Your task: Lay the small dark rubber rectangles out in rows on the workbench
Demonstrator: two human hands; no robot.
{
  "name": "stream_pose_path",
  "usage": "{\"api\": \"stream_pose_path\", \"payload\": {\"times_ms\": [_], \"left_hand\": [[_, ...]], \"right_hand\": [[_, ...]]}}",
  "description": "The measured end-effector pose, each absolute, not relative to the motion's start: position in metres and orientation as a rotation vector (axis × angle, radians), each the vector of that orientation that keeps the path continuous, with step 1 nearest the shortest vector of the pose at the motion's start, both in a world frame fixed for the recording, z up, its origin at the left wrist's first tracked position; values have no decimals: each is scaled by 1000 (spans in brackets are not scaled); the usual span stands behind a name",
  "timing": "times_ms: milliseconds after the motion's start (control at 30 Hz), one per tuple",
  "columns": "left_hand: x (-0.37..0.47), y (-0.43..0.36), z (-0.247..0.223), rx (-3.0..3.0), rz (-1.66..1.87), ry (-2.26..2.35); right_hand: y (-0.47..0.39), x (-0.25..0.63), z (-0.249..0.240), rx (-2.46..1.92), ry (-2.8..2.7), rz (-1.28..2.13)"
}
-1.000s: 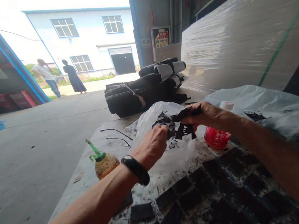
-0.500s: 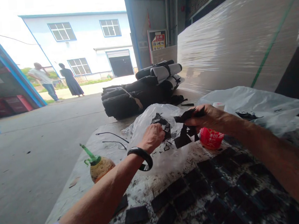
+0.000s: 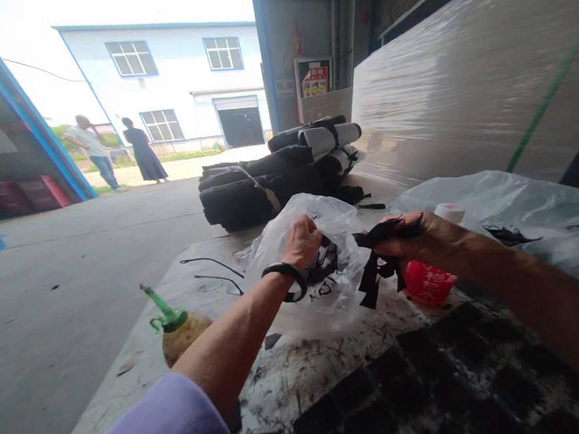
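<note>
Head view: left hand point(image 3: 302, 241) closed in a pinch on scraps point(image 3: 325, 259) at the mouth of the bag point(image 3: 326, 294); right hand point(image 3: 424, 240) clenched on a bunch of strips point(image 3: 374, 270) hanging just above the surface point(image 3: 301, 370). Best done by pulling few scraps at a time, bag mouth kept wide. Held black scraps inside the bag; more lay in a second bag point(image 3: 520, 219) behind. Bottle point(image 3: 175, 329) stood left, red can point(image 3: 428, 283) under the right wrist

1. The strips point(image 3: 374, 274) in the right hand point(image 3: 421, 240) are black.
2. The bag point(image 3: 335, 293) at the left hand point(image 3: 304, 241) is clear, whitish plastic.
3. The bracelet point(image 3: 287, 277) is black.
4. The bottle point(image 3: 427, 280) has a red label and a white cap.
5. The glue bottle point(image 3: 175, 329) has a green nozzle over tan contents.
6. The sleeve point(image 3: 156, 428) is lilac.
7. The worktop point(image 3: 306, 369) is grey, blotched with black squares.
</note>
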State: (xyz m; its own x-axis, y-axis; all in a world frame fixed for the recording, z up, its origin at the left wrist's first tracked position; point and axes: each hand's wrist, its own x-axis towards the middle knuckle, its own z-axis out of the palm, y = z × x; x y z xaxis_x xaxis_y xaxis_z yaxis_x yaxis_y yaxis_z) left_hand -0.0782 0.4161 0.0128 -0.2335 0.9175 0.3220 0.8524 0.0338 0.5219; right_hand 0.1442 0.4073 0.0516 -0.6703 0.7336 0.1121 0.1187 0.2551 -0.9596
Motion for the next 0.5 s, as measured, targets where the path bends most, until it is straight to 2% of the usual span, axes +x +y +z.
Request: {"api": "stream_pose_path", "payload": {"times_ms": [300,500], "left_hand": [[-80,443,-10,2049,719,2101],[-80,440,-15,1999,784,2097]], "right_hand": [[406,149,54,-874,-1952,1416],[403,149,54,-890,-1958,1447]]}}
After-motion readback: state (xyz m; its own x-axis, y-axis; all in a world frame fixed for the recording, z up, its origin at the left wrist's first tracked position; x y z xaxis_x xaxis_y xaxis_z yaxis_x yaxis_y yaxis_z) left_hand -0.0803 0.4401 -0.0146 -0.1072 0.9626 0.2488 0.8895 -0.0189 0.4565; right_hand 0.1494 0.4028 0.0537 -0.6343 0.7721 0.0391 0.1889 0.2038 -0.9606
